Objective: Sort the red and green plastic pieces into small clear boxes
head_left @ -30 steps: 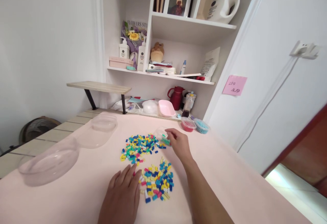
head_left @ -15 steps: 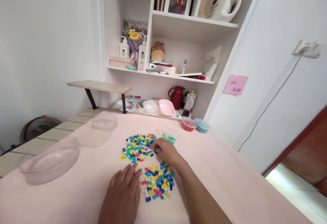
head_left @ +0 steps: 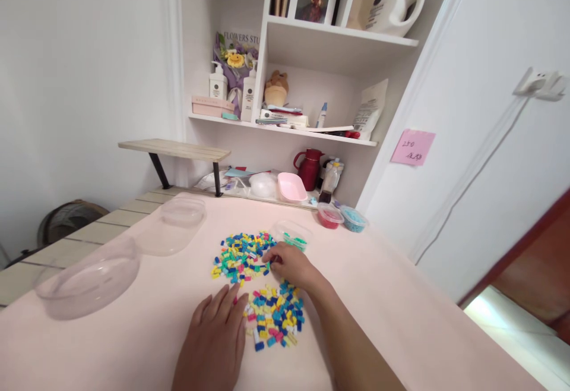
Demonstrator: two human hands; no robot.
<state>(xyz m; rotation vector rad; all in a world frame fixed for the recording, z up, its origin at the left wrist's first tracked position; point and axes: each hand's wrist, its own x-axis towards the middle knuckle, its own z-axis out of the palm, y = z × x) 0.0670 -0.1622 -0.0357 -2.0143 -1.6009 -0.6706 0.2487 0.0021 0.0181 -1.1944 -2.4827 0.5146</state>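
Two piles of small, coloured plastic building bricks lie on the pink tabletop. My left hand (head_left: 212, 334) rests flat with its fingers stretched out, just left of the near brick pile (head_left: 276, 318). At the right edge of the far brick pile (head_left: 240, 256), my right hand (head_left: 288, 263) has its fingers curled and the tips pinched together. Whatever sits between those fingertips is too small and hidden to make out. Just beyond this hand stands a clear plastic tub (head_left: 291, 230) with green bricks in it, its near side partly covered by the hand.
A tub of red pieces (head_left: 329, 217) and a tub of blue pieces (head_left: 353, 218) stand at the back right. Clear plastic containers (head_left: 91, 284) (head_left: 182, 213) sit on the left. Behind are a pink dish (head_left: 291, 188), a dark red jug (head_left: 309, 170) and a small raised wooden shelf (head_left: 176, 148).
The view has shifted very slightly. My right hand stays at the far pile's right edge with its fingers curled, and my left hand rests in the same place.
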